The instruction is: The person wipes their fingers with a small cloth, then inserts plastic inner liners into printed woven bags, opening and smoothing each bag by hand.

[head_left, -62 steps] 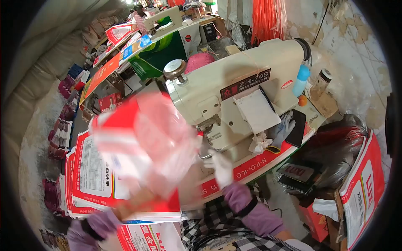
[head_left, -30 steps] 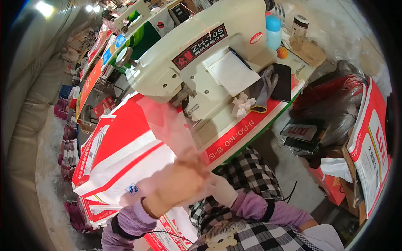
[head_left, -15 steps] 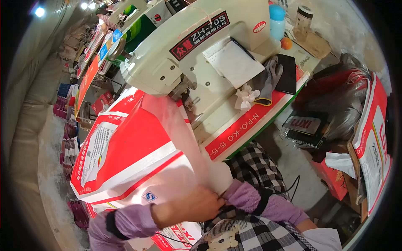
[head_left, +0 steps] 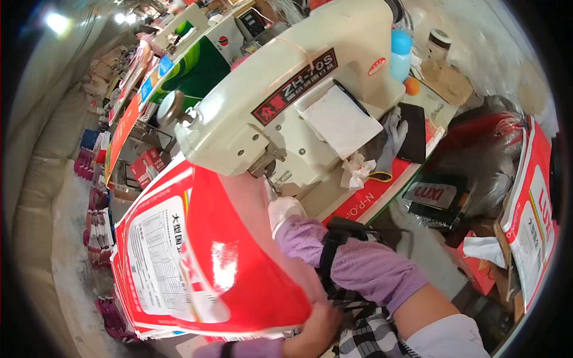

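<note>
A large red and white printed woven sack [head_left: 239, 256] drapes down in front of a cream sewing machine [head_left: 239, 89], its far edge by the needle area. My right hand [head_left: 285, 213], in a white glove, closes on the sack's edge just below the presser foot [head_left: 276, 176]; its fingertips are partly hidden. My left hand [head_left: 322, 327], bare and slightly blurred, is closed on the near edge of the same sack, close to my lap. Purple sleeves cover both forearms.
On the machine table lie a white notepad [head_left: 339, 119], crumpled tissue [head_left: 359, 171], a grey glove [head_left: 391, 140] and a black phone [head_left: 412, 134]. Behind stand a blue bottle [head_left: 400, 55] and an orange fruit [head_left: 412, 86]. A cardboard box [head_left: 507, 238] stands at right.
My right hand has moved up and left to the needle area. My left hand has shifted down and right. The sack has turned, showing its text panel more. The camera view has shifted slightly.
</note>
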Available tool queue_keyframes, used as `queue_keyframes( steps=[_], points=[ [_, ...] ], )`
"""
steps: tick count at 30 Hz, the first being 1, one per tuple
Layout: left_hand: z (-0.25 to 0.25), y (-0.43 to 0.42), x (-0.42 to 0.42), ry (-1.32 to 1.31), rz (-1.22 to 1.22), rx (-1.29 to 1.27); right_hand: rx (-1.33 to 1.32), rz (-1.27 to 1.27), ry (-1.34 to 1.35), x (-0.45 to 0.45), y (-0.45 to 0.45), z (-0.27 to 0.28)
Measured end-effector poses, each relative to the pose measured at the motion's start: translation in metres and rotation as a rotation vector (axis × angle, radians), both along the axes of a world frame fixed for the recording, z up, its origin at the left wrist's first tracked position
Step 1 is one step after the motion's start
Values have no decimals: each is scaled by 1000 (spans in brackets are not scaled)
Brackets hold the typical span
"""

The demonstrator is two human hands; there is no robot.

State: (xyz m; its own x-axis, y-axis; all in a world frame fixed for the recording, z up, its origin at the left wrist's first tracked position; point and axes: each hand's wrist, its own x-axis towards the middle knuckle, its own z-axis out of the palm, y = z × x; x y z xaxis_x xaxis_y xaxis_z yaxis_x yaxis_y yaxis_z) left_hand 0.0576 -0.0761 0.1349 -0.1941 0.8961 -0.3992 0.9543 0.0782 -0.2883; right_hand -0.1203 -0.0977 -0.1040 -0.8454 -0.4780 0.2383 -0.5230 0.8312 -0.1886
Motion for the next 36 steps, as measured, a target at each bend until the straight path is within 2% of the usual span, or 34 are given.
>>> queue_keyframes(
  steps=[1, 2, 5, 6, 7, 8, 10, 12, 13, 15, 16, 17, 18, 19, 21, 23, 25, 28, 29, 30, 32, 36],
  points=[
    [16, 8, -25, 14, 11, 10, -36, 42, 357, 10, 3, -11],
    [33, 10, -55, -15, 159, 29, -24, 56, 373, 11, 16, -1],
    [77, -21, -97, -147, 617, 71, -280, -70, -262, 35, 64, 93],
    [47, -65, -84, -204, 712, 101, -362, -123, -472, 38, 73, 106],
    [22, -66, -50, -103, 666, -63, -169, 54, -552, 40, 72, 91],
    [6, -58, -27, -3, 613, -232, -298, -42, -757, 52, 84, 118],
    [19, -7, -12, -365, 614, 70, -1531, -19, -1211, 88, 54, 18],
    [14, -8, -26, -334, 611, 53, -1283, 135, -918, 118, 92, 90],
    [19, -16, -41, -351, 710, 169, -1273, 73, -1116, 133, 102, 89],
    [28, -32, -58, -458, 877, 356, -1195, 51, -1173, 144, 122, 110],
    [26, -38, -51, -464, 899, 361, -1131, 27, -1220, 148, 129, 120],
    [23, -43, -43, -509, 1018, 378, -1223, 33, -1172, 150, 132, 127],
    [18, -50, -38, -550, 1131, 397, -1092, 19, -1144, 147, 137, 136],
    [-1, -67, -25, -572, 1107, 341, -1069, 21, -1087, 147, 135, 133],
    [3, -67, -17, -629, 1189, 386, -1054, 25, -1033, 146, 131, 131],
    [-1, -71, -15, -694, 1274, 437, -894, 6, -1058, 145, 134, 135],
    [-19, -79, -21, -690, 1307, 692, -884, 26, -1055, 147, 134, 121],
    [-28, -80, -39, -746, 1456, 762, -862, 21, -1103, 144, 137, 135],
    [-19, -77, -46, -581, 1213, 565, -925, 3, -1169, 143, 135, 144],
    [-29, -82, -51, -583, 1222, 569, -989, -16, -1234, 144, 134, 148],
    [-64, -97, -57, -664, 1157, 148, -1004, -55, -1279, 149, 132, 140],
    [-75, -101, -64, -592, 1133, 117, -1059, -88, -1334, 148, 133, 141]
  ],
)
